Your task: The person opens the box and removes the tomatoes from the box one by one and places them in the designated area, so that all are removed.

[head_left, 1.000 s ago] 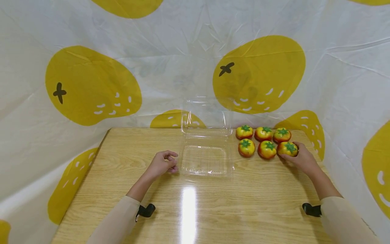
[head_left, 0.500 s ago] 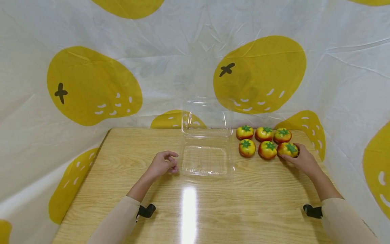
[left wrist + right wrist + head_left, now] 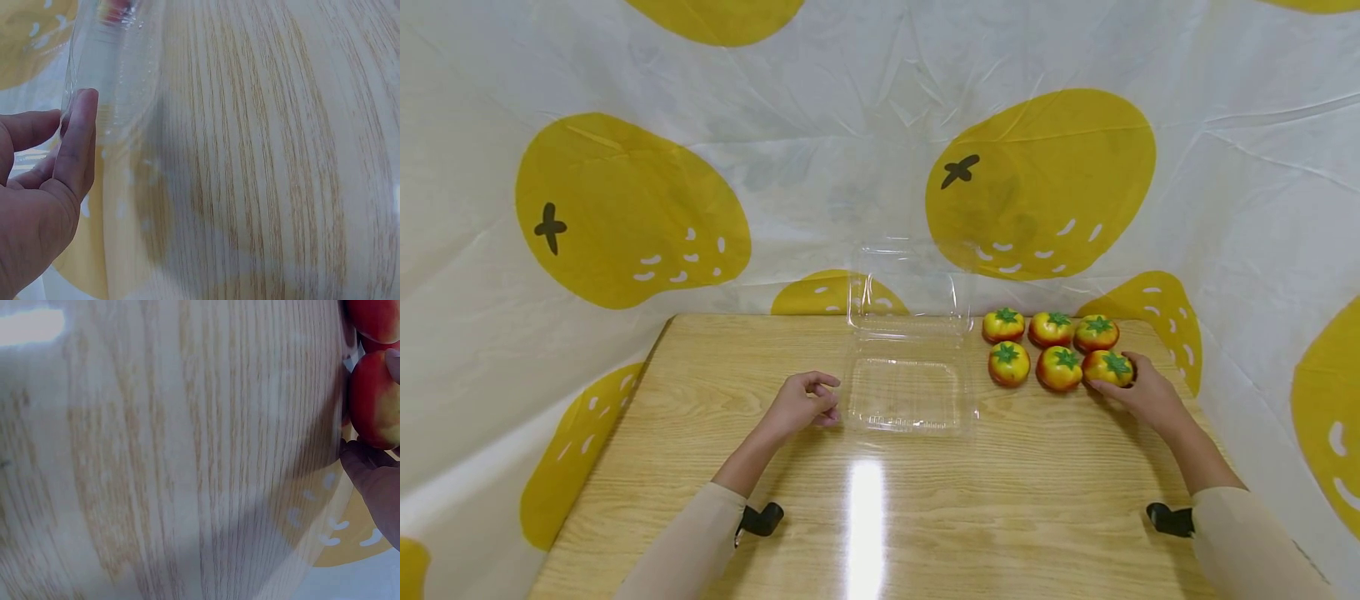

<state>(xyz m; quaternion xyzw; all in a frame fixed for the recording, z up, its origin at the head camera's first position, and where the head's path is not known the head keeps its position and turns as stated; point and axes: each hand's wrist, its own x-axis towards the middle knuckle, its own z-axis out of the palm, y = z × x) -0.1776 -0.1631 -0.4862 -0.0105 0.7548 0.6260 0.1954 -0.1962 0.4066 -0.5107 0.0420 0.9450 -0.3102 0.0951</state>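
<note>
My right hand (image 3: 1146,393) is curled round the front right toy tomato (image 3: 1107,367), thumb on the near side and fingers on the far right side. That tomato is yellow above, red below, with a green star-shaped calyx; in the right wrist view its red side (image 3: 370,403) shows beside the fingers. It rests on the table among several alike, set in two rows. My left hand (image 3: 801,400) hovers loosely curled beside the left edge of an opened clear plastic clamshell box (image 3: 910,429). In the left wrist view its fingers (image 3: 78,144) overlap the box wall; contact is unclear.
The box lid (image 3: 910,323) stands up at the back against a white cloth (image 3: 835,192) printed with yellow fruit. Another toy tomato (image 3: 1008,364) sits at the front left of the group, close to the box. Bare wood table (image 3: 985,517) lies in front.
</note>
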